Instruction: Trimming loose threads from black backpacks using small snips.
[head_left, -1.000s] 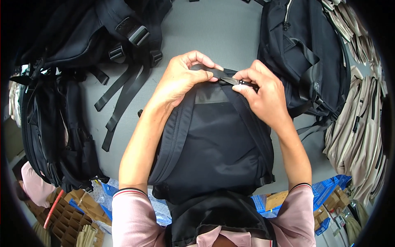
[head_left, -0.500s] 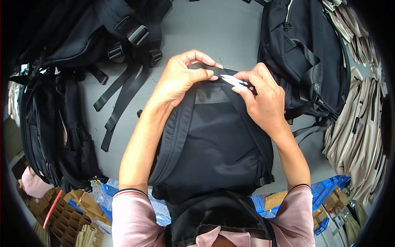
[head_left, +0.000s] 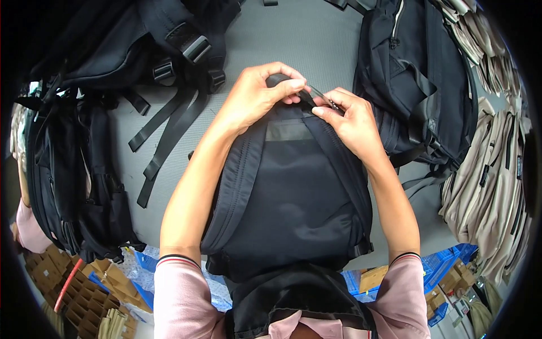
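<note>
A black backpack (head_left: 299,192) lies in front of me, shoulder straps up, its top end away from me. My left hand (head_left: 251,101) is closed on the webbing handle (head_left: 275,79) at that end, pinching it between thumb and fingers. In my right hand (head_left: 357,124) is a small pair of thread snips (head_left: 319,95), turned edge-on, fingers closed round it. The snips' blades reach toward my left fingertips, beside the handle. Whether they touch a thread is too small to make out.
More black backpacks lie at the far left (head_left: 107,51), near left (head_left: 73,181) and right (head_left: 415,79) of the grey table (head_left: 282,39). Loose straps (head_left: 175,121) trail over it. Beige bags (head_left: 485,186) hang at the right edge. Below are cardboard boxes (head_left: 84,305) and blue crates (head_left: 443,268). Another person's sleeve (head_left: 31,231) shows at left.
The snips have turned from showing their pale blades broadside to edge-on. My right hand has shifted slightly left and my left fingers have lifted a little with the handle.
</note>
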A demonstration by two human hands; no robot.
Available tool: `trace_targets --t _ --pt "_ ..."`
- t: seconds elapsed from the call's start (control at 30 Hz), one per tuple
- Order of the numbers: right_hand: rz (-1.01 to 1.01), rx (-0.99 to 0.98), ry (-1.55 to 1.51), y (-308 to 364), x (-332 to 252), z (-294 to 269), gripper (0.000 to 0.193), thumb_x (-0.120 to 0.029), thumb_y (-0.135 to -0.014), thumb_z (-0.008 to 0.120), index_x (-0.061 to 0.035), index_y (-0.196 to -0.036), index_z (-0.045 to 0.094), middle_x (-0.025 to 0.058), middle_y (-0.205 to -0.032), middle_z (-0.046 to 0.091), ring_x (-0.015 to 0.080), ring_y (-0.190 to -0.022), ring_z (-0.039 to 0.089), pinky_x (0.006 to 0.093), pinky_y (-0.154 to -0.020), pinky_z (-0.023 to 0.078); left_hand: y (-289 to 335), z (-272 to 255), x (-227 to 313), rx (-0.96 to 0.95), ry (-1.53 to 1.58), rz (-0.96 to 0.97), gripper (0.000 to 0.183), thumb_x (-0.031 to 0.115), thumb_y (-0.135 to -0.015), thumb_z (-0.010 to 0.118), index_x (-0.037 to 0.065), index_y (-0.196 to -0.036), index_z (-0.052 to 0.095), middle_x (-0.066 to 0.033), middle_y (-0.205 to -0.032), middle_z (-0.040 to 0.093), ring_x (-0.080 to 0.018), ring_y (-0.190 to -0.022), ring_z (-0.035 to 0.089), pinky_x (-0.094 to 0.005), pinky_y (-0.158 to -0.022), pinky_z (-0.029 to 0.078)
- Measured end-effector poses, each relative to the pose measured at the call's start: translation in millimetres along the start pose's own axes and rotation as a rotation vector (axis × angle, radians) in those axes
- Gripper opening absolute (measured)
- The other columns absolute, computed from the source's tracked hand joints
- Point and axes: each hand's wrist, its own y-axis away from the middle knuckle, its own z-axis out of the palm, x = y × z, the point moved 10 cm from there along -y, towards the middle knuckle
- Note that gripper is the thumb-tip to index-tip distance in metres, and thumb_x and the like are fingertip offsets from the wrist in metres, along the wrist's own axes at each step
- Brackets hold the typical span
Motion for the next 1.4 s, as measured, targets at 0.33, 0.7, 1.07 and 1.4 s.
trace_targets --t 0.33,0.7,1.07,1.4 --pt "-0.347 0.233 0.179 6.5 -53.1 -8.3 0.015 -0.002 -0.072 0.068 -0.0015 -0.085 0.061 0.0072 -0.079 0.059 0.0210 -0.066 0.062 0.0316 -0.058 0.048 -12.1 -4.5 -21.1 0.070 -0.126 -0.233 0.024 0.029 -0.080 0.072 0.005 -0.080 0.065 -0.0007 -0.065 0.060 -0.0044 -0.054 0.050 -0.0181 -0.051 0.037" --pt "-0.110 0.005 -0.593 14.0 -34.8 -8.4 0.009 -0.001 -0.081 0.062 -0.0010 -0.076 0.055 -0.0019 -0.068 0.048 0.0054 -0.063 0.044 0.0207 -0.059 0.036 -11.8 -8.4 -36.8 0.097 -0.087 -0.342 0.026 0.027 -0.077 0.074 0.004 -0.079 0.063 -0.0015 -0.065 0.061 -0.0035 -0.049 0.046 -0.0178 -0.045 0.032" --pt "-0.357 0.215 0.434 2.8 -53.8 2.9 0.017 0.002 -0.071 0.064 0.0003 -0.085 0.055 0.0111 -0.084 0.053 0.0271 -0.069 0.059 0.0355 -0.059 0.046 -10.5 -2.0 -36.0 0.087 -0.038 -0.378 0.025 0.026 -0.079 0.073 0.003 -0.081 0.063 0.0012 -0.059 0.056 -0.0023 -0.046 0.042 -0.0176 -0.044 0.031" --pt "-0.327 0.164 -0.054 5.5 -48.6 -20.2 0.014 -0.006 -0.078 0.068 -0.0002 -0.086 0.058 0.0031 -0.074 0.052 0.0114 -0.065 0.050 0.0233 -0.056 0.040 -9.8 -7.7 -38.8 0.085 -0.071 -0.361 0.026 0.022 -0.081 0.070 0.001 -0.093 0.063 -0.0020 -0.062 0.060 -0.0024 -0.047 0.044 -0.0175 -0.044 0.031"
